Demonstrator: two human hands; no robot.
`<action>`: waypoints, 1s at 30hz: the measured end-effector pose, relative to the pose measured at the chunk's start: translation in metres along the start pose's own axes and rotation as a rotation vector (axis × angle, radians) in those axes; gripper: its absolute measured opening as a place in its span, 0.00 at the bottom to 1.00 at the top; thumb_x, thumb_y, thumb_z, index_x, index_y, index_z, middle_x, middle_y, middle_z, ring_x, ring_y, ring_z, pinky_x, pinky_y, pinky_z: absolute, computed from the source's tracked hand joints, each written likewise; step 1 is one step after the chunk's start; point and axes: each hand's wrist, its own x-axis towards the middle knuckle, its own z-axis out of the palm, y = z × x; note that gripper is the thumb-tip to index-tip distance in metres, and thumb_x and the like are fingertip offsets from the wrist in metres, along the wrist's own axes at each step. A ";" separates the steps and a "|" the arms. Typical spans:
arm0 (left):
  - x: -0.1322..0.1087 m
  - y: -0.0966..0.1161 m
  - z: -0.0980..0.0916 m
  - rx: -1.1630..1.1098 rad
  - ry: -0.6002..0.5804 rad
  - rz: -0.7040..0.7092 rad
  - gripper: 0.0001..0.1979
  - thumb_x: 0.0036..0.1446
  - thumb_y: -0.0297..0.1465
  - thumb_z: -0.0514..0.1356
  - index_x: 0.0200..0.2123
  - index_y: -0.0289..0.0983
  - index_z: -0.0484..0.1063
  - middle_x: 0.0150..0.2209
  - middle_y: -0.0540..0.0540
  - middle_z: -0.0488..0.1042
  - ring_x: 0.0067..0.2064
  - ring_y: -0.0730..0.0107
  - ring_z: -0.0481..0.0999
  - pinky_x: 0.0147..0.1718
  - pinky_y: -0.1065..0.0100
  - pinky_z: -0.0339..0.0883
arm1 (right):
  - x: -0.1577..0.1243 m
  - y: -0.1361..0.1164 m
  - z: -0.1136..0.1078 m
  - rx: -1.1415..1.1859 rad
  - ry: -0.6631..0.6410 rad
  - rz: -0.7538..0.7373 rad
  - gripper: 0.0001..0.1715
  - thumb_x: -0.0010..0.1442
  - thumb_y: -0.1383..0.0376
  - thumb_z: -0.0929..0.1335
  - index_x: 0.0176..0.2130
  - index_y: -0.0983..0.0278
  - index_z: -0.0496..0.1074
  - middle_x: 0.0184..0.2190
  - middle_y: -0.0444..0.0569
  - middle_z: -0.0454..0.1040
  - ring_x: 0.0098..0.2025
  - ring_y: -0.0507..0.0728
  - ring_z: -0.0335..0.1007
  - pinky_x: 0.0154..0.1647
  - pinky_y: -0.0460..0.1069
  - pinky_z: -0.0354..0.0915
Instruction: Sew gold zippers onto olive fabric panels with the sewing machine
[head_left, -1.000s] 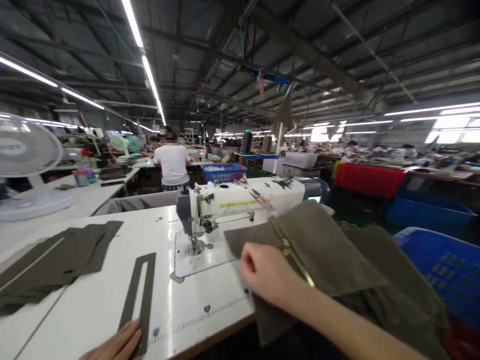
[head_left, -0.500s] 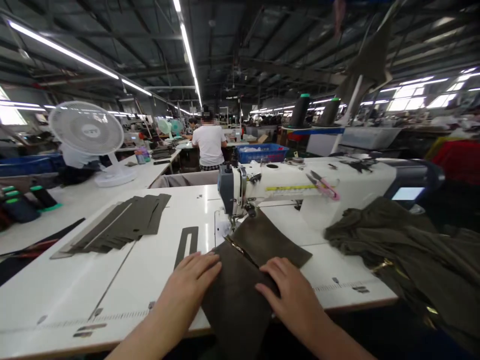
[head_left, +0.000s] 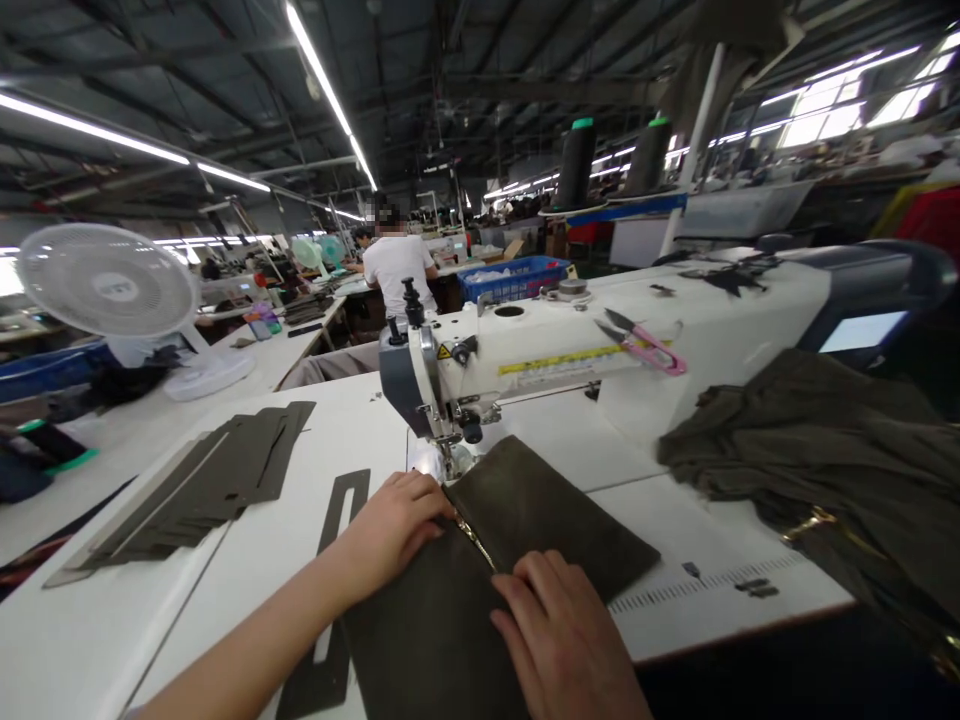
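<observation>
A dark olive fabric piece (head_left: 540, 515) with a brass zipper (head_left: 474, 535) lies on the white table under the needle of the white sewing machine (head_left: 570, 355). My left hand (head_left: 394, 525) has curled fingers pinching the fabric edge beside the zipper, just in front of the presser foot (head_left: 450, 460). Lower down, my right hand (head_left: 559, 635) lies flat on the fabric with fingers pressed together and stretched out, to the right of the zipper.
A slotted dark template (head_left: 334, 520) and a stack of dark cut strips (head_left: 202, 480) lie left. A heap of olive fabric (head_left: 825, 460) sits right. Pink snips (head_left: 645, 345) rest on the machine. A desk fan (head_left: 112, 290) stands far left; a person in white (head_left: 395, 268) works behind.
The fabric piece has been slid forward under the needle. My left hand moved up to the zipper edge and curled its fingers; my right hand shifted down the fabric.
</observation>
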 end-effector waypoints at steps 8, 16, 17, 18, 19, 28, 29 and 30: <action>0.009 -0.007 -0.003 -0.061 -0.037 0.012 0.05 0.57 0.25 0.54 0.36 0.39 0.67 0.40 0.46 0.67 0.44 0.63 0.65 0.44 0.63 0.59 | 0.011 0.000 0.002 -0.038 0.011 0.023 0.10 0.48 0.73 0.65 0.34 0.65 0.69 0.27 0.48 0.66 0.28 0.57 0.59 0.28 0.51 0.50; 0.012 0.000 -0.011 -0.017 -0.038 0.046 0.08 0.58 0.27 0.54 0.41 0.41 0.69 0.41 0.46 0.68 0.44 0.63 0.66 0.43 0.62 0.58 | 0.010 -0.002 0.007 0.002 0.025 -0.001 0.10 0.51 0.76 0.61 0.28 0.63 0.68 0.24 0.47 0.64 0.27 0.56 0.57 0.27 0.51 0.49; 0.014 0.001 -0.012 -0.015 -0.030 0.065 0.08 0.59 0.27 0.53 0.41 0.41 0.70 0.41 0.46 0.68 0.44 0.63 0.66 0.43 0.63 0.58 | 0.010 -0.003 0.006 0.010 0.022 0.004 0.09 0.52 0.75 0.61 0.28 0.63 0.67 0.24 0.47 0.64 0.28 0.56 0.57 0.28 0.51 0.49; 0.018 0.003 -0.012 -0.005 -0.027 0.097 0.09 0.59 0.27 0.53 0.41 0.41 0.70 0.41 0.46 0.69 0.43 0.64 0.67 0.43 0.63 0.58 | 0.009 -0.003 0.005 0.017 0.017 0.010 0.09 0.53 0.74 0.61 0.28 0.63 0.67 0.25 0.47 0.64 0.28 0.57 0.57 0.28 0.51 0.49; 0.021 0.006 -0.013 0.015 -0.031 0.140 0.09 0.60 0.27 0.53 0.41 0.41 0.70 0.41 0.47 0.69 0.43 0.65 0.67 0.43 0.63 0.57 | 0.009 -0.003 0.004 0.022 0.008 0.016 0.08 0.54 0.73 0.61 0.28 0.63 0.67 0.25 0.47 0.64 0.28 0.57 0.58 0.28 0.51 0.50; 0.033 0.033 -0.010 0.345 -0.105 0.318 0.05 0.57 0.24 0.53 0.32 0.35 0.68 0.33 0.46 0.71 0.37 0.65 0.69 0.44 0.63 0.60 | 0.016 0.012 -0.004 -0.033 -0.142 0.145 0.05 0.54 0.69 0.64 0.28 0.63 0.68 0.29 0.49 0.66 0.33 0.58 0.62 0.32 0.52 0.57; 0.030 0.038 -0.014 0.324 -0.091 0.265 0.05 0.56 0.23 0.53 0.33 0.35 0.67 0.32 0.46 0.71 0.36 0.66 0.69 0.42 0.64 0.61 | 0.019 0.018 -0.013 -0.019 -0.180 0.151 0.05 0.53 0.70 0.64 0.27 0.63 0.68 0.29 0.49 0.67 0.33 0.58 0.63 0.32 0.52 0.58; 0.028 0.043 -0.018 0.286 -0.069 0.203 0.05 0.56 0.22 0.52 0.34 0.35 0.66 0.32 0.47 0.70 0.34 0.66 0.70 0.39 0.66 0.63 | 0.023 0.026 -0.024 0.009 -0.217 0.169 0.05 0.51 0.71 0.65 0.26 0.62 0.68 0.29 0.48 0.68 0.33 0.58 0.63 0.33 0.52 0.58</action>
